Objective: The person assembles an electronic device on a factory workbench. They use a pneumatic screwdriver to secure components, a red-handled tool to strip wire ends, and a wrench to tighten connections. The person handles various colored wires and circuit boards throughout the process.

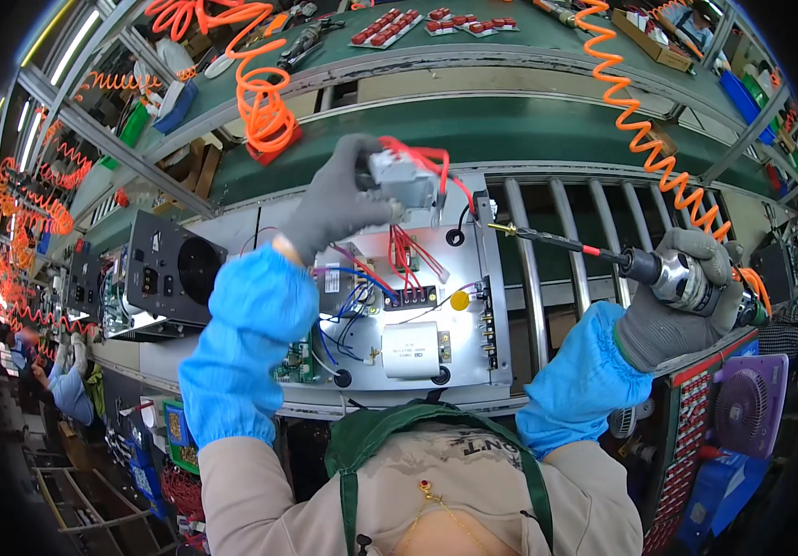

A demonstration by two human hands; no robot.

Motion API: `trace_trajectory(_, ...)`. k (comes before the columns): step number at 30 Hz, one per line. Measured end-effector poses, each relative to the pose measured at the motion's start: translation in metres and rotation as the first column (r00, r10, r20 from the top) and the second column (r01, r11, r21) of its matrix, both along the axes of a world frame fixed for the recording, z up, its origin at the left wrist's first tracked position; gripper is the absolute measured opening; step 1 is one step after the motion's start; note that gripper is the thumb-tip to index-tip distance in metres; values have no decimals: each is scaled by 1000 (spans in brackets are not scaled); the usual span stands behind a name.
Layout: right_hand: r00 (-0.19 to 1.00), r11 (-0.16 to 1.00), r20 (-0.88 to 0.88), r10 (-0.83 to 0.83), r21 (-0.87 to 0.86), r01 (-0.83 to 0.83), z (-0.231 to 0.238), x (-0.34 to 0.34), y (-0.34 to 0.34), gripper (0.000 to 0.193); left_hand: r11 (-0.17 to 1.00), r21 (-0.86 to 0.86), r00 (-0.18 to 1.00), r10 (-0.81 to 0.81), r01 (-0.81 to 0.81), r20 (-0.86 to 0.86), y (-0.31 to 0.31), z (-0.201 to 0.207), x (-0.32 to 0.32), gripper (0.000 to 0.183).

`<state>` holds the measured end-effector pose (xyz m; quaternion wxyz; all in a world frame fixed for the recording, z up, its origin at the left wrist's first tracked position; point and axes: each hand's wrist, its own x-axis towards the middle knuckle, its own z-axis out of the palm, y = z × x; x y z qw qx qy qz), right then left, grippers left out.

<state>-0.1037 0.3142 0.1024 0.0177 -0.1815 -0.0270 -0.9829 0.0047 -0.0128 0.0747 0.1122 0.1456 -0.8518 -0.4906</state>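
Note:
My left hand [339,199], in a grey glove, grips a grey metal box-shaped part with red wires [403,178], raised over the chassis. Its exact kind I cannot make out. In my gloved right hand [681,310] is a pneumatic screwdriver [663,278], its long black shaft pointing left. A brass-coloured piece [502,228] shows at the shaft's tip. Beneath the hands lies an open metal chassis [473,361] holding a white cylindrical capacitor [410,350], a black terminal block [411,297] and loose red and blue wires [405,255]. A yellow round sticker [459,300] is on it.
Metal rollers [561,232] run right of the chassis, under the screwdriver. Orange coiled hoses [635,120] hang at right and left. A black-cased unit [172,269] stands at left. Behind are a green belt [436,134] and a shelf with red parts [389,28]. A purple fan [749,406] is at right.

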Motion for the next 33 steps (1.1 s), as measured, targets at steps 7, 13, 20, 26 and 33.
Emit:
trace_trajectory(7,987,988,53,-150,-31,152,-3,5,-8,29,976,128,910,210,-175,-358,29,-25,59,77)
trace_trajectory(13,984,984,49,-171,-51,173,-5,5,-18,30,923,-285,904,127,-258,-408,18,-77,68,68)
trace_trajectory(20,992,989,38,-122,-75,125,-10,4,-16,31,817,-559,955,-36,-142,-295,46,-57,28,60)
trace_trajectory(26,987,973,96,-128,-179,144,-7,6,-26,26,854,-508,975,-192,112,-108,63,-37,2,53)
trace_trajectory(33,992,967,102,-73,-235,96,-9,5,-27,26,910,-370,981,-193,188,24,68,-80,-6,66)
